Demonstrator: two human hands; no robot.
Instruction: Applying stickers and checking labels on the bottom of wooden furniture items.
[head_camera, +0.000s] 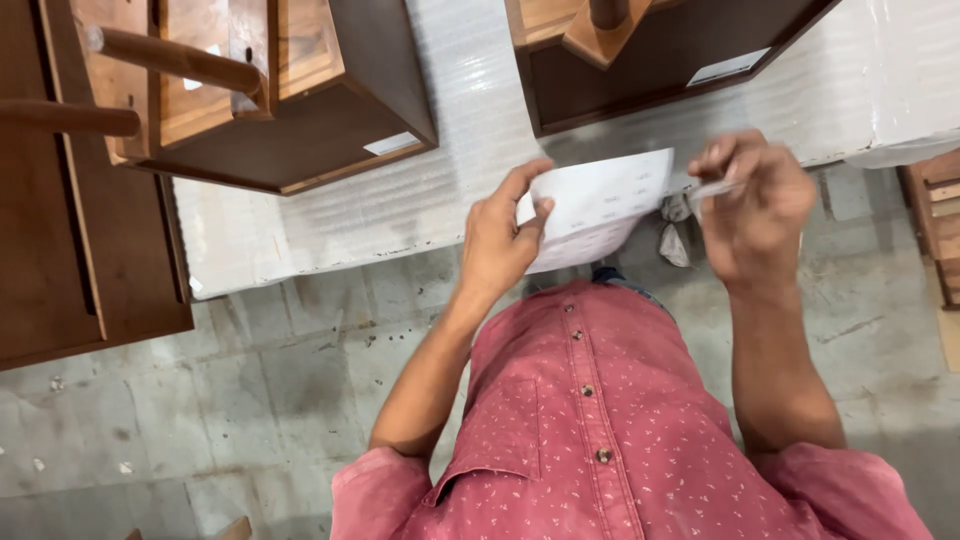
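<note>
A grey floor (230, 400) of worn, stained paving slabs runs underfoot. A white ribbed sheet (440, 170) covers the ground ahead. On it stand two dark wooden furniture pieces (300, 110) (650, 50), upturned, with round legs. Another brown wooden panel (60, 250) lies at left. The light is even.

white foam sheet (440, 190): landmark, spread on the floor
wooden furniture pieces (290, 90): upturned on the sheet
grey tiled floor (250, 400): before it
</note>
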